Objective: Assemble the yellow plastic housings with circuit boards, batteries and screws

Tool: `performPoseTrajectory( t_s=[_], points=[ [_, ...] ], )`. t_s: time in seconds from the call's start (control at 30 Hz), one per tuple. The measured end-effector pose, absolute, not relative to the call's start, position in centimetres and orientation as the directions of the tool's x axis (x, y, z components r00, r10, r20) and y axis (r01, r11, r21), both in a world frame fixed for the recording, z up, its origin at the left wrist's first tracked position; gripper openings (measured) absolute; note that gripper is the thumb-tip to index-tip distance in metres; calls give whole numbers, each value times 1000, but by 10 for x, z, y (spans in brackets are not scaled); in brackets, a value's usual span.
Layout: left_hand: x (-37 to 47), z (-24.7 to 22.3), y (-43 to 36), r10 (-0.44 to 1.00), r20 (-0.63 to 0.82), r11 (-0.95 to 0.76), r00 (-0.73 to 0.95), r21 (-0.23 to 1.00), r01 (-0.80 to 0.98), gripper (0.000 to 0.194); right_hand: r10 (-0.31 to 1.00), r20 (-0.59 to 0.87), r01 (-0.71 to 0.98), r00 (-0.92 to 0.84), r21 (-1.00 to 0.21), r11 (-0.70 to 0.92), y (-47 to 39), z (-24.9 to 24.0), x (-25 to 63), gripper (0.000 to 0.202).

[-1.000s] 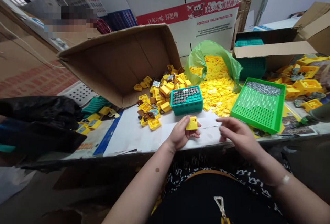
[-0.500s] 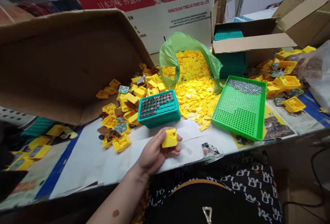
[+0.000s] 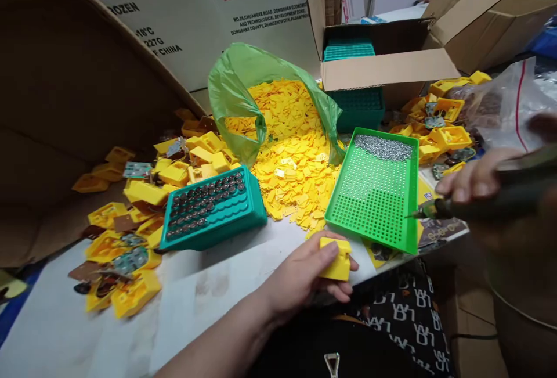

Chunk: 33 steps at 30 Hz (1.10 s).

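My left hand [image 3: 311, 270] is closed around a yellow plastic housing [image 3: 336, 259], thumb on its upper face, above the table's front edge. At the right, my right hand [image 3: 483, 180] grips a dark electric screwdriver [image 3: 513, 186], partly blurred. The tool's thin tip points left, over the right side of the green perforated tray [image 3: 369, 192]. Small silvery screws [image 3: 383, 147] are heaped at the tray's far end. Left of the tray, yellow flat pieces [image 3: 291, 163] spill from a green plastic bag [image 3: 235, 70].
A teal block [image 3: 217, 227] holding rows of round metal parts stands left of centre. Yellow housings with circuit boards [image 3: 139, 192] are piled beside it. Behind are an open carton [image 3: 387, 70] with teal racks and a large cardboard box [image 3: 87, 76]. A clear bag [image 3: 500, 93] lies right.
The view has turned to the right. My right hand has come into view at the right with the screwdriver. My left hand still holds the yellow housing, now nearer the green tray.
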State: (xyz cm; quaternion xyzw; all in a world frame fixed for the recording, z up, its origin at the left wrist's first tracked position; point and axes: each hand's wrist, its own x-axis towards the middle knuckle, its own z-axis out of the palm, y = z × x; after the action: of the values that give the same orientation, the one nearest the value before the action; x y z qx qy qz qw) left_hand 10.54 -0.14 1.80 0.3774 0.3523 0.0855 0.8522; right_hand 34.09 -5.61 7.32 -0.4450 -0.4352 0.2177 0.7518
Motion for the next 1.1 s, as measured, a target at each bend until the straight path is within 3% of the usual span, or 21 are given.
performPoseTrajectory(
  t_s=[0.1, 0.23, 0.7, 1.1],
  points=[
    [116, 8, -6, 393, -575, 692, 718, 699, 181, 36, 749, 488, -26, 448, -830, 557, -31, 65, 325, 31],
    [114, 2, -6, 402, -562, 705, 723, 694, 148, 38, 697, 580, 28, 422, -777, 629, -8, 52, 323, 19],
    [111, 0, 1, 334, -566, 751, 753, 643, 150, 40, 738, 558, 42, 378, -807, 589, 6, 41, 322, 20],
    [113, 6, 2, 395, -573, 786, 718, 615, 58, 31, 746, 540, 68, 390, -825, 561, -4, 52, 316, 21]
  ],
)
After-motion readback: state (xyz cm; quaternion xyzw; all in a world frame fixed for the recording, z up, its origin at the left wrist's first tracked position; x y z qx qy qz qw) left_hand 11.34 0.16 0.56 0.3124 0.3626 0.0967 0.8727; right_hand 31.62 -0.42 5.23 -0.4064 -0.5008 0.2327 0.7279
